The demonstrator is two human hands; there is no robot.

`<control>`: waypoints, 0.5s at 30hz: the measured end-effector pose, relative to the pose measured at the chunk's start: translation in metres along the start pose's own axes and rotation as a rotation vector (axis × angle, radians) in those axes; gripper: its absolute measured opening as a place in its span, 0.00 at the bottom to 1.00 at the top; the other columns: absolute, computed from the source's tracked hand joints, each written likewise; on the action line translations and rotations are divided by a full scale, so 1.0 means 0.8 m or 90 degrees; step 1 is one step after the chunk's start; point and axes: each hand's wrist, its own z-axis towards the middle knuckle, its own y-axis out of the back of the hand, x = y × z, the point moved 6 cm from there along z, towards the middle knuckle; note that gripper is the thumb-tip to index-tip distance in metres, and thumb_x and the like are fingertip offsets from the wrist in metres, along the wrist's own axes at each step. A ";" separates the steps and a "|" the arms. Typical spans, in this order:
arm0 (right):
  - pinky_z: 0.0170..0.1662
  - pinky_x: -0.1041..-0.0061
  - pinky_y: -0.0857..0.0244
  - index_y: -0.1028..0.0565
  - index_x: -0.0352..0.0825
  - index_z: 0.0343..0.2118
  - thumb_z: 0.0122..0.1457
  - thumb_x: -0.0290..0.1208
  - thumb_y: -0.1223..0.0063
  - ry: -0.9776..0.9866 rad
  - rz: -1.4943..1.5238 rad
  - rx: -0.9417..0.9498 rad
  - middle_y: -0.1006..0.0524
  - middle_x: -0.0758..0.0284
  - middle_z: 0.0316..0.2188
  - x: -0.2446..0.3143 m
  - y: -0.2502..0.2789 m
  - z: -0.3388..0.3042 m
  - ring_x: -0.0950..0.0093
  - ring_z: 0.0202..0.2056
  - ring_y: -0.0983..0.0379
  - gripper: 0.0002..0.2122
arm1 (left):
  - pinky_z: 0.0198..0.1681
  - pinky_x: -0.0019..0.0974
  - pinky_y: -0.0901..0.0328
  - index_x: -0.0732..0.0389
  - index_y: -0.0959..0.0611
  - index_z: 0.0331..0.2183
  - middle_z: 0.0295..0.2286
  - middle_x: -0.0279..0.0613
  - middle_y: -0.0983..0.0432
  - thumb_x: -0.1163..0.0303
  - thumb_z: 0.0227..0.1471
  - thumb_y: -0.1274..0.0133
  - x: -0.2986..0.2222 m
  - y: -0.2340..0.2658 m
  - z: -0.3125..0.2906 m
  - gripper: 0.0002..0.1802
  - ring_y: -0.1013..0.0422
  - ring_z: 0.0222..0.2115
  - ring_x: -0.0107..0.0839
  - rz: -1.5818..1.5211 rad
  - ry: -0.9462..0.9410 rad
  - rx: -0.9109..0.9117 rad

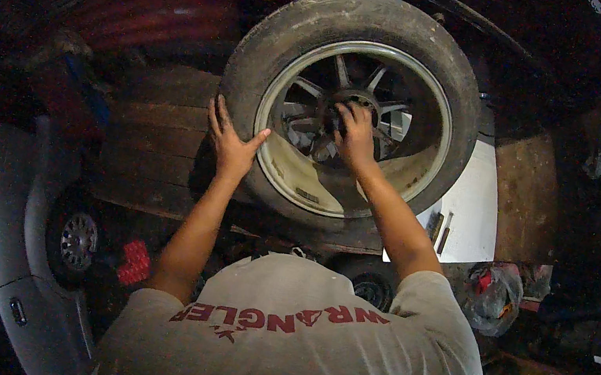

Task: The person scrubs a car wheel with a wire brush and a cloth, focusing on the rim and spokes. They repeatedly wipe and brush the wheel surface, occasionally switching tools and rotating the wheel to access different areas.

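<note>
A car wheel [285,42], a dusty black tyre around a metal rim with several spokes, lies flat in front of me with the hollow side of its rim up. My left hand [232,146] rests on the tyre's left side, fingers spread toward the outer edge and thumb at the rim lip. Inside the rim, my right hand [356,129] reaches down to the dark hub at the centre. Its fingers are bent there; what they grip is lost in shadow.
Beneath the wheel is a wooden plank surface [151,151]. A white sheet [476,209] with slim tools [445,231] sits at the right. A grey car body panel [1,217] stands at left, near a small wheel [77,239]. Lower right holds a clear plastic bag [494,303].
</note>
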 end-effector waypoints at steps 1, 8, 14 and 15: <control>0.55 0.60 0.40 0.29 0.35 0.49 0.48 0.22 0.47 -0.010 -0.017 0.009 0.32 0.55 0.51 -0.002 -0.009 0.006 0.53 0.52 0.37 0.21 | 0.63 0.52 0.53 0.63 0.52 0.63 0.62 0.57 0.60 0.51 0.36 0.32 -0.002 0.000 0.000 0.63 0.57 0.62 0.55 -0.002 0.001 0.003; 0.64 0.60 0.50 0.29 0.35 0.51 0.50 0.25 0.54 0.237 -0.156 0.209 0.32 0.60 0.52 -0.012 -0.100 -0.051 0.59 0.57 0.39 0.22 | 0.63 0.53 0.53 0.62 0.52 0.63 0.63 0.56 0.61 0.52 0.36 0.31 -0.004 0.000 0.001 0.63 0.57 0.63 0.55 -0.040 0.013 0.014; 0.54 0.58 0.39 0.26 0.35 0.46 0.52 0.26 0.53 0.229 -0.155 0.189 0.28 0.58 0.46 -0.012 -0.047 -0.004 0.57 0.51 0.34 0.16 | 0.63 0.52 0.54 0.61 0.51 0.63 0.63 0.55 0.61 0.53 0.35 0.31 0.005 -0.004 -0.002 0.62 0.57 0.63 0.54 -0.032 0.006 -0.007; 0.52 0.58 0.38 0.26 0.35 0.44 0.49 0.27 0.48 0.114 -0.156 0.211 0.28 0.58 0.44 -0.026 -0.048 0.013 0.57 0.48 0.33 0.17 | 0.64 0.52 0.55 0.62 0.51 0.63 0.63 0.56 0.60 0.54 0.35 0.30 0.003 -0.005 -0.002 0.63 0.57 0.63 0.54 -0.032 0.010 -0.003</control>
